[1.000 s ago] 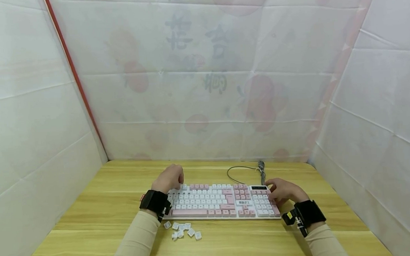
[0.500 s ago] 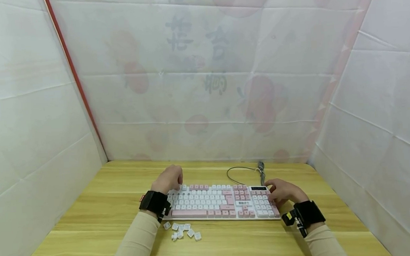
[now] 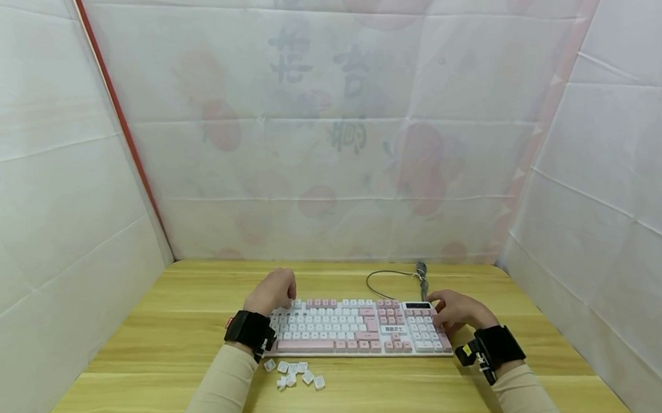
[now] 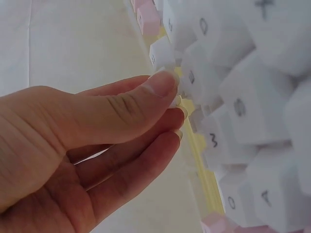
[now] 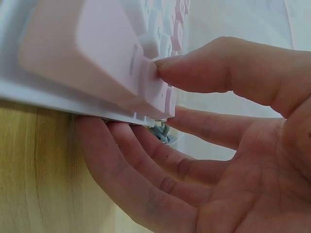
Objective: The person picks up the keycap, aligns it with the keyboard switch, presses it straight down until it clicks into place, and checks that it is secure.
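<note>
A pink and white keyboard (image 3: 327,326) lies on the wooden table. At its upper left, my left hand (image 3: 275,290) works over the top row; in the left wrist view, the thumb (image 4: 158,86) and fingertips pinch a small white keycap, mostly hidden between them, right beside the number keys. My right hand (image 3: 462,308) grips the keyboard's right end. Seen from the right wrist, its thumb (image 5: 199,68) presses on a pink key (image 5: 153,87) of the number pad while the other fingers (image 5: 104,155) curl against the side and lower edge.
Several loose white keycaps (image 3: 319,382) lie on the table in front of the keyboard's left half. Behind it runs a grey cable (image 3: 423,279), partly bundled. White sheets hang along the back and both sides of the table (image 3: 405,388).
</note>
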Motion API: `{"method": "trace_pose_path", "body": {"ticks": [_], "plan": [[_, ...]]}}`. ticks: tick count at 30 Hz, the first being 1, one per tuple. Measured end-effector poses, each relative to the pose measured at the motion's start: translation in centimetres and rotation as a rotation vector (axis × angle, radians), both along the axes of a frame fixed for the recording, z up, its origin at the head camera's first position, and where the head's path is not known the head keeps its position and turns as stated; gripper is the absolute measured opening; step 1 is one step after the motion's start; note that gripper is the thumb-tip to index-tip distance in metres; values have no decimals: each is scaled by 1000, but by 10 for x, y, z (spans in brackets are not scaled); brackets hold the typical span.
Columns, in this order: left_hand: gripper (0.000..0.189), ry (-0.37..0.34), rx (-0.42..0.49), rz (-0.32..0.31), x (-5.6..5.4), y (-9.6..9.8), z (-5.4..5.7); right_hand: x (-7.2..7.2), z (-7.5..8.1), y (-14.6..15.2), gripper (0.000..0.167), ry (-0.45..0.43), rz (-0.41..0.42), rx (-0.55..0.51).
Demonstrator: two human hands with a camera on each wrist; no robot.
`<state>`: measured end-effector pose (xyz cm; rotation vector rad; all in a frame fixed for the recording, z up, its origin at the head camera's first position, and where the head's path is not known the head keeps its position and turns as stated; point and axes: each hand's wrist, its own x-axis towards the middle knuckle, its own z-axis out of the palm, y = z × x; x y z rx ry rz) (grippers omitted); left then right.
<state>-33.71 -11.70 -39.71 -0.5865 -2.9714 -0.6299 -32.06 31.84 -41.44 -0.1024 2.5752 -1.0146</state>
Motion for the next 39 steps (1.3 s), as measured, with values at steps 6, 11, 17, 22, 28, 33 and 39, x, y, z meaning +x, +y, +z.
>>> {"method": "trace_pose_path", "body": {"ticks": [6, 11, 17, 22, 28, 33, 39], "plan": [[25, 11, -3, -1, 1, -1, -1, 1, 2, -1, 74, -1, 16, -5], [24, 16, -9, 1, 0, 0, -2, 1, 3, -1, 73, 8, 19, 0], [20, 17, -22, -6, 0, 2, 1, 1, 3, -1, 73, 11, 16, -8], [19, 9, -41, 5, -1, 2, 2, 1, 1, 0, 73, 7, 20, -5], [19, 6, -77, 37, -3, 4, 2, 0, -2, 0, 73, 8, 5, 10], [21, -6, -101, 42, -3, 8, 3, -1, -1, -1, 73, 2, -1, 23], [23, 22, -155, 10, 0, 14, 5, 0, 0, 0, 71, -2, 1, 21]]}}
